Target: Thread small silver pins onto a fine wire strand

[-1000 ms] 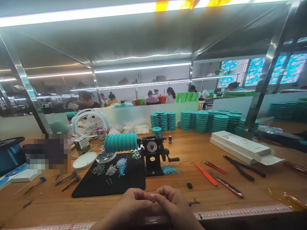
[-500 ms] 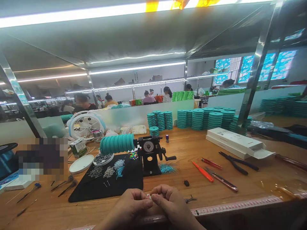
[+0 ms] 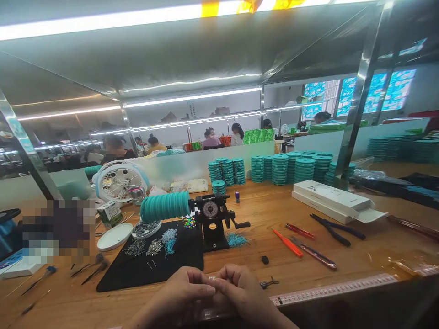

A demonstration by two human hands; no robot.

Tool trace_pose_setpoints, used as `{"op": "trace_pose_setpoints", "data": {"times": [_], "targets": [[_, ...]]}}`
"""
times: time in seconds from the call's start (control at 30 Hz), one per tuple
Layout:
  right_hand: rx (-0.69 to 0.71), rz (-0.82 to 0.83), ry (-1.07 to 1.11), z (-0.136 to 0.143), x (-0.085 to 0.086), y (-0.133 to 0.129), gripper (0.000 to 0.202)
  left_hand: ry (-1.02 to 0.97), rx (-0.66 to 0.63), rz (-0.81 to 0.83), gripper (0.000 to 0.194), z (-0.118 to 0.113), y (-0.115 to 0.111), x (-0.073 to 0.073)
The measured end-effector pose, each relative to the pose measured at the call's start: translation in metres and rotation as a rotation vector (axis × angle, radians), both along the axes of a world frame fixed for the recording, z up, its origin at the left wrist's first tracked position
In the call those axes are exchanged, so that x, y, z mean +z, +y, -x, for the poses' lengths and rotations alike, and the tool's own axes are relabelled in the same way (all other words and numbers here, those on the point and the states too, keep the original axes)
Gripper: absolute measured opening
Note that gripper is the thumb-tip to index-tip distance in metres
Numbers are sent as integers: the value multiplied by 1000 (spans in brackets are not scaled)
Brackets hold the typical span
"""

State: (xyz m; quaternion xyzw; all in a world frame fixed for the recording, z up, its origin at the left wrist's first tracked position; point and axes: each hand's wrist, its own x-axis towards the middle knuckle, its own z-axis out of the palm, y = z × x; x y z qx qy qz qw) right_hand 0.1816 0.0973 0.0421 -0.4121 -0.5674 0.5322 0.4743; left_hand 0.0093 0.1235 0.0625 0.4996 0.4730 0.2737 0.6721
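My left hand (image 3: 190, 290) and my right hand (image 3: 238, 288) meet at the table's front edge, thumbs and forefingers pinched together. Whatever lies between the fingertips is too small to make out. Beyond them stands a black winder (image 3: 214, 224) with a dial and a crank, carrying a row of teal spools (image 3: 165, 206). On the black mat (image 3: 137, 275) to its left lie small metal parts (image 3: 155, 247), pale blue pieces (image 3: 169, 236) and two pins. Blue threads (image 3: 237, 240) lie at the winder's base. A small black lump (image 3: 265, 260) sits right of my hands.
A tape measure (image 3: 336, 289) runs along the front edge. Right of centre lie an orange tool (image 3: 287, 242), a cutter (image 3: 317, 256), pliers (image 3: 334, 228) and a white box (image 3: 334, 201). Stacked teal spools (image 3: 280, 169) and a fan (image 3: 120, 181) stand behind. People sit at far benches.
The fingertips of both hands have come closer together and now touch. The whole view has shifted slightly, so the table objects appear a little further left.
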Motion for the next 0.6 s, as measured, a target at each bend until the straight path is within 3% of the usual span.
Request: {"op": "trace_pose_setpoints", "data": {"times": [0.17,0.3,0.4,0.5,0.6], "targets": [[-32,1,-5,2,-4,2,18,-19,57,-27,35,-4,3,-7],[-103,-4,-38,5,0,3,17,-188,295,-47,34,-11,-8,-3],[-120,-16,-63,8,4,1,18,-424,440,78,29,-16,-19,9],[-93,-45,-65,11,6,-2,21,-533,484,201,24,-20,-22,16],[-72,-44,76,11,5,-4,27,-583,492,206,14,-20,-19,14]]}}
